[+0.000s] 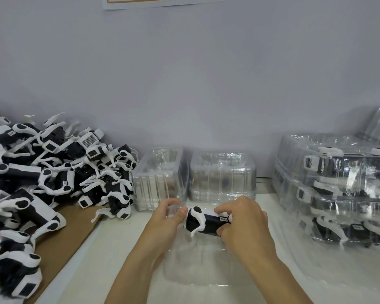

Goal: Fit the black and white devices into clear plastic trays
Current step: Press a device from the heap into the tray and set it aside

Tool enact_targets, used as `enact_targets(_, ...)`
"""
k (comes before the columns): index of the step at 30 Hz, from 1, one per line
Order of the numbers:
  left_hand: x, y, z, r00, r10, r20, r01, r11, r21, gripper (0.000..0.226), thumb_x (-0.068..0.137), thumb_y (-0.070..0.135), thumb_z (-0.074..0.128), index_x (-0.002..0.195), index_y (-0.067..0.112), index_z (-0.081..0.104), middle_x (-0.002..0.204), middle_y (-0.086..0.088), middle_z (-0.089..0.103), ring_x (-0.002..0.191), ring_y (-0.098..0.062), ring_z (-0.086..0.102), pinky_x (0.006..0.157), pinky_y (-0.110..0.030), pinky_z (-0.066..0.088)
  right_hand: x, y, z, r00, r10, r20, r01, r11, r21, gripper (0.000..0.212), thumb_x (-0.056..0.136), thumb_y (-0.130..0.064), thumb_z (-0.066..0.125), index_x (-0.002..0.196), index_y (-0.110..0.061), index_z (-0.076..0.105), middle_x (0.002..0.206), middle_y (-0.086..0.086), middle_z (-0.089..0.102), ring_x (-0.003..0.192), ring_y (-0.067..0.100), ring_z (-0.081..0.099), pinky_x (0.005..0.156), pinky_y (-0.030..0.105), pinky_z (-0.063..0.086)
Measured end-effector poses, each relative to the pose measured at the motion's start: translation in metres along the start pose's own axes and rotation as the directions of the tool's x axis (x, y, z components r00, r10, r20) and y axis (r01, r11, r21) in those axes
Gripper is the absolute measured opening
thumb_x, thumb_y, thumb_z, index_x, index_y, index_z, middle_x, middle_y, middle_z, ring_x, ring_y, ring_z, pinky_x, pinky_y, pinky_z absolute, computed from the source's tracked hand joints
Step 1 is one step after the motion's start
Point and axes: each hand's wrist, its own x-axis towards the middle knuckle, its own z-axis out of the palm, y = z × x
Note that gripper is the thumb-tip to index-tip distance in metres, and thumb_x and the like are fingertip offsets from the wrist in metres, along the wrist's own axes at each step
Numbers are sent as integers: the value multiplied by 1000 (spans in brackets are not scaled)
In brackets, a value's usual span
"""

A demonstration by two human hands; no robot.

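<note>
**Device held over clear tray at bench centre**

Far left: large heap of black and white plastic devices, tangled, lying partly on a brown cardboard sheet. Next right, against the grey wall: two stacks of empty clear plastic trays, side by side, touching or nearly so.

Centre, on the white tabletop: left hand pinches the near-left edge of a clear plastic tray, thumb and fingers curled on it. Right hand grips one black and white device, fingers over its right end, holding it at the tray's far side; whether seated, cannot tell.

Far right: stacked clear trays already holding devices.
</note>
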Motion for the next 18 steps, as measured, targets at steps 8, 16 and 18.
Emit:
enact_targets(8,2,0,2,997,-36,-66,39,998,46,26,95,16,60,107,40,60,112,12,58,87,-8,60,59,-26,43,2,1,3,1000,-5,13,5,1000,1,37,85,-11,70,108,-40,72,109,-12,53,100,19,36,69,28,40)
enact_targets(16,-1,8,6,992,-63,-107,72,994,85,35,87,9,62,105,39,60,101,12,59,75,-6,62,46,-17,42,2,3,0,989,-139,41,140,990,-19,40,88,-13,65,114,-43,68,105,-16,47,100,14,34,81,27,34)
enact_targets(18,-3,9,6,992,-71,-104,78,995,65,36,86,8,63,104,39,61,104,11,60,78,-7,63,50,-19,42,0,2,-3,958,-285,45,286,957,-43,34,94,-21,61,118,-44,66,107,-21,48,103,6,36,90,27,22)
